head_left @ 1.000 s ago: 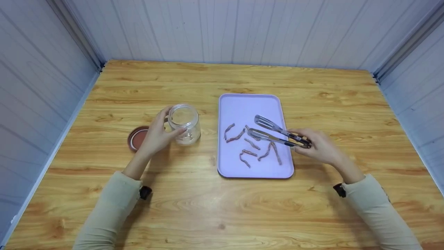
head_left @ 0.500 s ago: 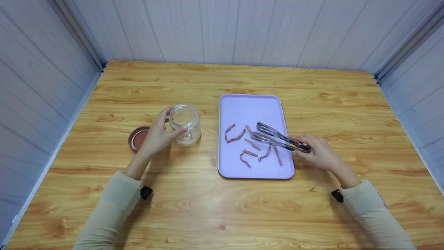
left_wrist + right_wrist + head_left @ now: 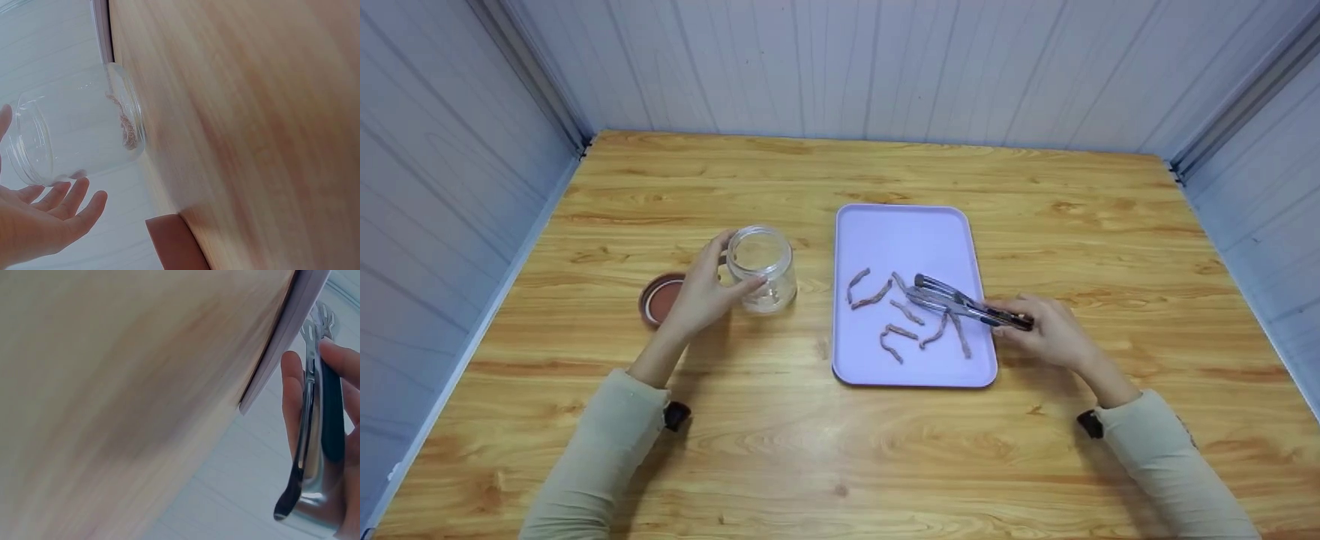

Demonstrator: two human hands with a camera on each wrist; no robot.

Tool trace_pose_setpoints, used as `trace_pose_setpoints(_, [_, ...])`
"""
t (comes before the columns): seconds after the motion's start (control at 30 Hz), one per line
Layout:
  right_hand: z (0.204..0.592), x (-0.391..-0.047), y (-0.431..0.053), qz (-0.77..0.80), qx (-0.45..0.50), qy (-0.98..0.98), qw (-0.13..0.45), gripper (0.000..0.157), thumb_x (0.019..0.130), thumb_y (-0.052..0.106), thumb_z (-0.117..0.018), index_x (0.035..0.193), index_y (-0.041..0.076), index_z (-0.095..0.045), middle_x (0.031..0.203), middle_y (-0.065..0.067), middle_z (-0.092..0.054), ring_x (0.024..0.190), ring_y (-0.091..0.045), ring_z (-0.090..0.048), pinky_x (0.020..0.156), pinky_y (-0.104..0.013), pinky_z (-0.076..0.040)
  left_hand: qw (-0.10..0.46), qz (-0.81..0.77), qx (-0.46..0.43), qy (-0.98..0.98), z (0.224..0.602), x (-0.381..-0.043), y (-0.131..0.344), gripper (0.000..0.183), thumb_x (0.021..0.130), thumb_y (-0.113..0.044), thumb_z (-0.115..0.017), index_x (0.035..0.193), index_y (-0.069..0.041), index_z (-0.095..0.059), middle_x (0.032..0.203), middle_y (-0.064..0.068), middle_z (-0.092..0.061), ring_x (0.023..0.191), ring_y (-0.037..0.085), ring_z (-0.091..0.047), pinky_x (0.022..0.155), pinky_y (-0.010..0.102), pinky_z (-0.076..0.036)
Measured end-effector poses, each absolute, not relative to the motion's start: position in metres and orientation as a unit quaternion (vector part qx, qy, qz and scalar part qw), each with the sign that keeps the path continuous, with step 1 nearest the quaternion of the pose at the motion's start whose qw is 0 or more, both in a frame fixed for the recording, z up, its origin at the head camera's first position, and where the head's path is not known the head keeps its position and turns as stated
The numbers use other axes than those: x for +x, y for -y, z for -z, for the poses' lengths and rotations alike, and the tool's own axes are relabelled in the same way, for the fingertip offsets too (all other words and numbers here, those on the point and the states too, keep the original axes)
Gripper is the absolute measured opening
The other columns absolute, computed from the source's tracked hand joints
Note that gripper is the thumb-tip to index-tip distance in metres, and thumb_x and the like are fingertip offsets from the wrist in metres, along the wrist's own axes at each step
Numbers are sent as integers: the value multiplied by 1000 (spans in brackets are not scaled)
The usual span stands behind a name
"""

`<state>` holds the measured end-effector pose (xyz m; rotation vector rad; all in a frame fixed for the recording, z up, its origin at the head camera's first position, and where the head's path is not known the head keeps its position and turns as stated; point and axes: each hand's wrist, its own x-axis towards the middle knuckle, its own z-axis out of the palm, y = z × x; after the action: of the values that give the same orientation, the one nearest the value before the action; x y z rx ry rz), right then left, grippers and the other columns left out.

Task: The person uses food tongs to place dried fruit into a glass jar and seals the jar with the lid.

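On the left of the head view, my left hand (image 3: 709, 292) holds a clear jar (image 3: 771, 289) around its side, thumb in front. The jar stands upright with its mouth uncovered. Through its wall near the base, the left wrist view shows a brownish strip (image 3: 128, 132). My right hand (image 3: 1050, 330) grips metal tongs (image 3: 960, 304) by their dark handles. The tongs' tips are low over a purple tray (image 3: 900, 232), close together at some brown dried strips (image 3: 904, 312). Whether a strip is between the tips, I cannot tell.
A reddish-brown round lid (image 3: 661, 300) lies on the wooden table (image 3: 780, 450), just left of the jar and partly behind my left hand. Pale panel walls (image 3: 840, 67) enclose the table at the back and both sides.
My right hand has lowered the tongs toward the strips, and the tongs' arms have come closer together. The left hand and the jar have stayed in place.
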<state>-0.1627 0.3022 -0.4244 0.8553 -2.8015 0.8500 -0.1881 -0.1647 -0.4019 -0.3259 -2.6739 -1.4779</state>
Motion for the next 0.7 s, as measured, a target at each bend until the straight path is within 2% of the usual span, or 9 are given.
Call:
trace_pose_setpoints(0.13, [424,-162,-301,-285,277,917,40,40,72,7,-72,110,13,-64,82,0,-60,61,-12,-45,52,-28,-38,35,481,-106,869,402,-189,165,81,73,-38,-70,134,-2,-30,132,14,-35,117,28,-34,94,46,-30])
trace_pose_setpoints(0.33, [421,-162,-301,-287,272,918,37,41,70,-1,-69,109,13,-65,73,3,-56,56,-12,-43,48,-27,-38,36,481,-107,869,403,-189,165,81,73,-38,-70,134,-3,-30,131,14,-35,117,27,-34,94,45,-30])
trace_pose_setpoints(0.53, [419,-164,-304,-289,274,916,40,42,69,-2,-69,108,13,-65,77,2,-60,57,-11,-45,49,-26,-39,33,483,-107,869,402,-189,165,80,74,-38,-69,134,-4,-30,131,13,-35,116,29,-36,93,46,-31])
trace_pose_setpoints(0.7, [416,-164,-305,-297,269,916,29,41,70,-3,-68,108,12,-65,73,6,-57,56,-11,-46,49,-25,-40,30,485,-106,868,402,-189,165,80,73,-38,-70,134,-5,-30,131,13,-36,115,29,-36,92,47,-31])
